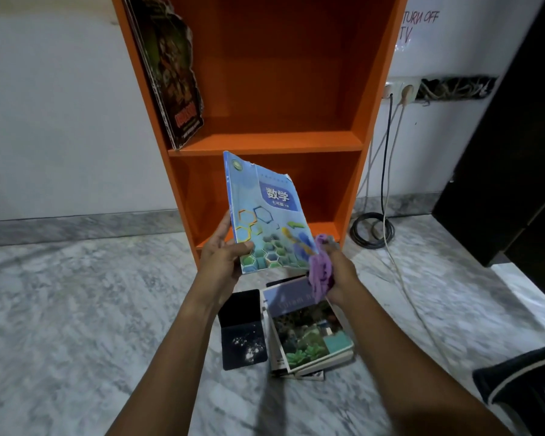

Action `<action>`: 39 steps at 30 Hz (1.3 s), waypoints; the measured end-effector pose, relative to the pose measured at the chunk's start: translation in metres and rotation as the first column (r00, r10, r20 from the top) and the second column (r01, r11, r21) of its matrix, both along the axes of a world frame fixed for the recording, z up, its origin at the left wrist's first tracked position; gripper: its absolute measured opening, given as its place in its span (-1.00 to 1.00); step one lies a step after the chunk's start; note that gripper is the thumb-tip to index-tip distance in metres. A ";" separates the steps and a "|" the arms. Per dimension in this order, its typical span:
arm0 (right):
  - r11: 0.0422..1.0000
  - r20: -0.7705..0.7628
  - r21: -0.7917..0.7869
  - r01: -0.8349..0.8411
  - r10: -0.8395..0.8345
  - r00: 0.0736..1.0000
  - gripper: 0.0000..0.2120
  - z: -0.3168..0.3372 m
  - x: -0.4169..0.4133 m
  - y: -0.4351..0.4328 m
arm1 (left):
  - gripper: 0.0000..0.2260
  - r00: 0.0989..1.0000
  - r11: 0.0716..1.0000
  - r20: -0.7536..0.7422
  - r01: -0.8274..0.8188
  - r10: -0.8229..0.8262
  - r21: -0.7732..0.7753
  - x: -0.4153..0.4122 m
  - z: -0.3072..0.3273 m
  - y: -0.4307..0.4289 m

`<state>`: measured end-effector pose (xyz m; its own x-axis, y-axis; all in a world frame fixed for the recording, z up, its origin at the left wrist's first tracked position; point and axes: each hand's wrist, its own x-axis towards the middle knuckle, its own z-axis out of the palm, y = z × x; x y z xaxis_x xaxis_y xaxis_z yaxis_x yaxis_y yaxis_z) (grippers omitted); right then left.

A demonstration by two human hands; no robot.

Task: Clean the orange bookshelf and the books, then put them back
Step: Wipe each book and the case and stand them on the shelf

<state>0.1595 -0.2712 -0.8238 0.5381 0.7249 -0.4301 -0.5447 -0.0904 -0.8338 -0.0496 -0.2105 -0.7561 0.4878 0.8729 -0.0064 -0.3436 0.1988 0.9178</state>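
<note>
Wiping a schoolbook before the tall orange wooden bookshelf [265,89].
The thin pale-blue paperback textbook [265,215], light, floppy and dog-eared, is held upright above the floor stack of books [309,335]; the left hand [221,256] pinches its lower spine corner, best supported there, while the right hand [340,275] clenches a soft purple cloth [320,272].

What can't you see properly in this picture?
- Head view: the orange bookshelf top is cut off by the frame edge.
- The lower books in the floor stack are covered by the top one.
- The blue book hides part of the bottom shelf.
- The small cover print is too tiny to read.
</note>
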 end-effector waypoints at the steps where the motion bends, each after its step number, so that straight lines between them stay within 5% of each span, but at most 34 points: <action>1: 0.999 -0.044 0.005 -0.037 0.037 0.998 -0.72 0.001 0.008 -0.002 | -0.36 1.000 1.000 0.010 -0.003 0.003 -0.013 -0.001 0.000 0.003; 6: 0.935 -0.053 0.236 -0.265 0.285 0.957 -0.33 0.019 0.019 -0.009 | -0.39 0.998 0.998 0.033 0.062 -0.062 -0.019 -0.001 0.002 0.004; 8: 0.866 0.030 0.332 -0.374 0.386 0.922 -0.49 0.033 0.017 -0.006 | -0.43 0.994 0.998 -0.103 0.049 -0.045 0.043 0.001 0.001 0.006; 11: 0.909 0.175 0.170 -0.380 0.352 0.919 -0.69 0.054 0.008 -0.001 | -0.53 0.866 0.949 -0.463 -0.043 0.191 0.312 0.003 -0.008 0.013; 14: 0.902 0.465 0.121 -0.415 0.318 0.826 -0.69 0.068 -0.011 0.001 | -0.44 0.789 0.912 -0.512 -0.143 0.339 0.384 0.015 0.001 0.001; 17: 0.896 0.851 -0.102 -0.433 0.304 0.428 -0.64 0.078 -0.044 -0.005 | -0.42 0.959 0.994 -0.263 -0.104 0.104 0.015 0.027 0.020 0.000; 19: 0.859 0.936 -0.178 -0.481 0.299 0.187 -0.72 0.072 -0.067 -0.008 | -0.40 0.994 0.966 -0.105 -0.068 0.043 -0.250 0.023 0.020 0.013; 24: 0.748 0.930 -0.210 -0.629 0.351 0.107 -0.35 0.044 -0.096 -0.010 | -0.53 0.988 0.901 0.086 -0.077 0.125 -0.428 0.004 0.002 0.014; 27: 0.825 0.922 -0.171 -0.539 0.326 0.207 -0.47 0.047 -0.098 -0.003 | -0.58 0.993 0.921 0.116 0.022 0.026 -0.388 0.009 0.007 -0.003; 32: 0.969 0.875 0.147 -0.196 -0.035 0.483 -0.55 0.048 -0.056 0.029 | -0.70 0.979 0.949 -0.026 0.188 -0.201 -0.255 0.019 0.015 -0.031; 35: 0.985 0.633 0.130 -0.114 0.007 0.774 -0.75 0.058 -0.032 0.037 | -0.67 0.977 0.940 0.054 0.211 -0.204 -0.267 0.017 0.023 -0.028; 38: 0.962 0.319 0.105 -0.253 0.209 0.925 -0.67 0.044 -0.018 0.031 | -0.62 0.967 0.946 0.203 0.202 -0.152 -0.253 0.006 0.029 -0.013; 39: 0.952 0.191 0.095 -0.292 0.270 0.944 -0.45 0.037 -0.019 0.024 | -0.62 0.965 0.955 0.235 0.177 -0.120 -0.238 0.001 0.032 -0.008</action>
